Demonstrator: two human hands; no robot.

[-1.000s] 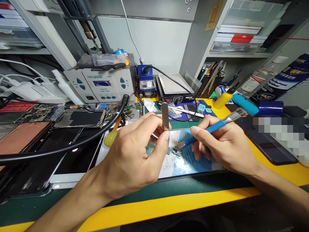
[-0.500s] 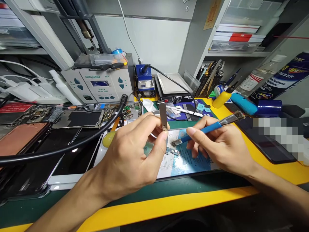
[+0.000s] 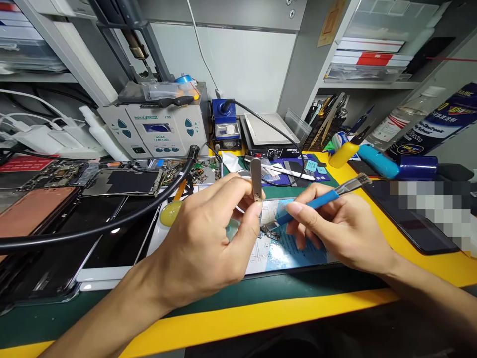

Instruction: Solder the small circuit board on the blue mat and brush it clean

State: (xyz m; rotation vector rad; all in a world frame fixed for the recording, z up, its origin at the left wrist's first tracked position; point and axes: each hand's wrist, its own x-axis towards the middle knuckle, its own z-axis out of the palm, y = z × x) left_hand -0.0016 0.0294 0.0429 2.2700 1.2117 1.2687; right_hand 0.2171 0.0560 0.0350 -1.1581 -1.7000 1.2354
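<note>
Pinched in my left hand [image 3: 212, 233] is a pair of metal tweezers [image 3: 256, 180], its back end pointing up and its tips hidden behind my fingers. My right hand [image 3: 335, 223] grips a blue-handled double-ended brush [image 3: 315, 208], with one bristle end up to the right. Its lower end reaches down to a small circuit board [image 3: 271, 232], close by my left thumb. That board lies over a wet-looking, blue and white printed sheet [image 3: 294, 253], partly covered by my left hand. I cannot see whether the tweezers touch the board.
A black hose [image 3: 149, 226] arches across the left side from the hot-air station [image 3: 154, 129]. Phone parts [image 3: 40, 214] lie beneath it. A soldering unit [image 3: 226, 124] and a heating plate [image 3: 270, 134] stand behind. A dark phone [image 3: 413, 219], bottles [image 3: 395, 117] and a yellow bottle [image 3: 343, 153] are right.
The brush's lower end has moved left and down over the small board, nearer my left fingers. My left hand keeps its pinch on the tweezers. The whole view has shifted slightly.
</note>
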